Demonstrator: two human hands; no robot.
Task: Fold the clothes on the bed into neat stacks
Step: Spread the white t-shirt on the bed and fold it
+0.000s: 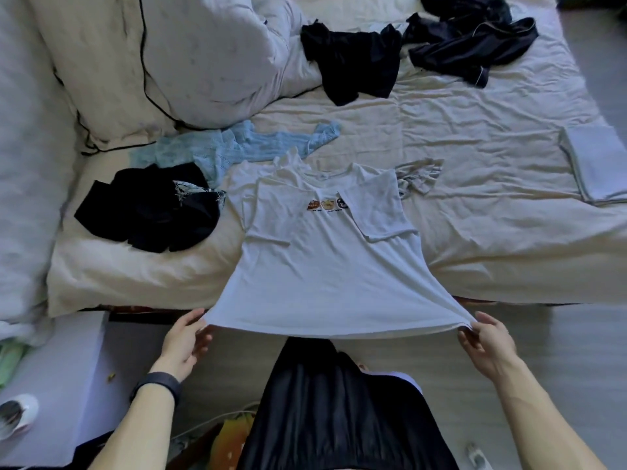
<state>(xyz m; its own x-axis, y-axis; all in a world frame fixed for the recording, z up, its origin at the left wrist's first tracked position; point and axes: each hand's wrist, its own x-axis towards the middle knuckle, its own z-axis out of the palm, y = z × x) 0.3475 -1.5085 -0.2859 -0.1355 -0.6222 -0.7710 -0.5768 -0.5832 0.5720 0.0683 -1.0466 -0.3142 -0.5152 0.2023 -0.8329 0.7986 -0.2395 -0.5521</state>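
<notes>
A white T-shirt [322,262] with a small printed row on its chest lies face up across the front of the bed [475,205], its hem pulled past the bed's edge. My left hand [185,340] pinches the hem's left corner. My right hand [485,340] pinches the right corner, so the hem is stretched taut between them. The shirt's right sleeve is folded in over the chest. A folded pale garment [597,164] sits at the bed's right edge.
Loose clothes lie around: a black heap [152,212] at the left, a light-blue knit [230,150] behind it, a black top [356,62] and dark navy garments [471,45] at the back. A bunched duvet [169,62] fills the back left. A white nightstand [61,385] stands at the lower left.
</notes>
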